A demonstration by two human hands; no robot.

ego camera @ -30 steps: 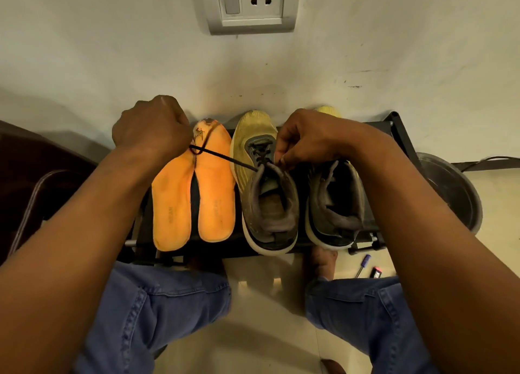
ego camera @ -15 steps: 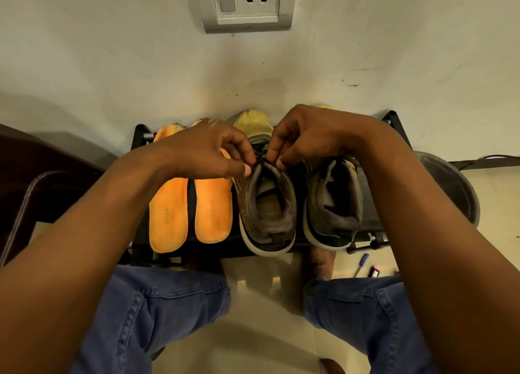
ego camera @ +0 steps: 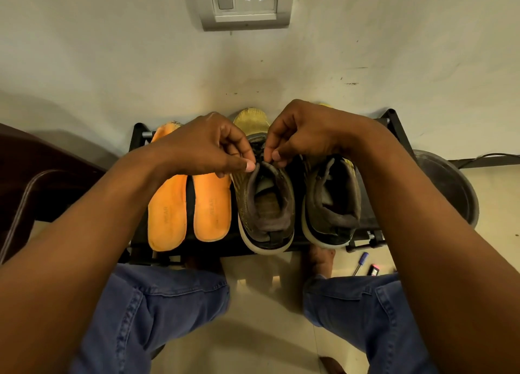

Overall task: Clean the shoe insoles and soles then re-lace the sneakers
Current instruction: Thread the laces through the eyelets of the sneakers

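Note:
Two yellow-green sneakers with grey collars stand side by side on a black rack [ego camera: 394, 126], toes to the wall. Over the left sneaker [ego camera: 266, 202], my left hand [ego camera: 208, 146] and my right hand [ego camera: 304, 131] meet at the tongue, and each pinches the black lace [ego camera: 260, 151] at the upper eyelets. Only a short piece of lace shows between the fingertips. The right sneaker [ego camera: 332, 202] stands untouched, its toe hidden under my right hand. Two orange insoles [ego camera: 191, 207] lie flat to the left of the sneakers.
A dark round basin [ego camera: 450, 188] sits on the floor right of the rack. A pen [ego camera: 360, 262] and a small red-and-black object [ego camera: 374, 269] lie on the tiles near my right knee. A dark chair [ego camera: 42, 176] is at the left. A wall socket [ego camera: 244, 2] is overhead.
My left hand, which held the lace stretched out over the insoles, has come right to the left sneaker's tongue. Both hands now work close together at the eyelets.

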